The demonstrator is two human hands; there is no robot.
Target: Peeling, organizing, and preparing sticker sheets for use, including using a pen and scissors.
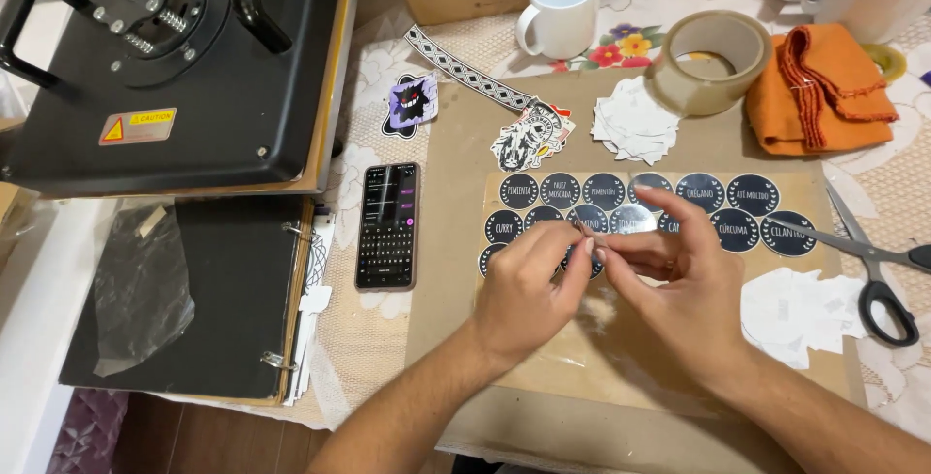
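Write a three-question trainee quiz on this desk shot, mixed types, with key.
1. True or false: the scissors lie shut.
2. Which thing lies nearest the tape roll? A) phone B) orange cloth C) heat press
3. Where do the left hand and right hand meet?

Key
1. False; the blades are apart.
2. B
3. Fingertips together over the sheet of round dark stickers, pinching something too small to make out.

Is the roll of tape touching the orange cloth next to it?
Cannot tell. In the head view the tape roll overlaps the orange cloth edge; no gap shows, but contact isn't plain.
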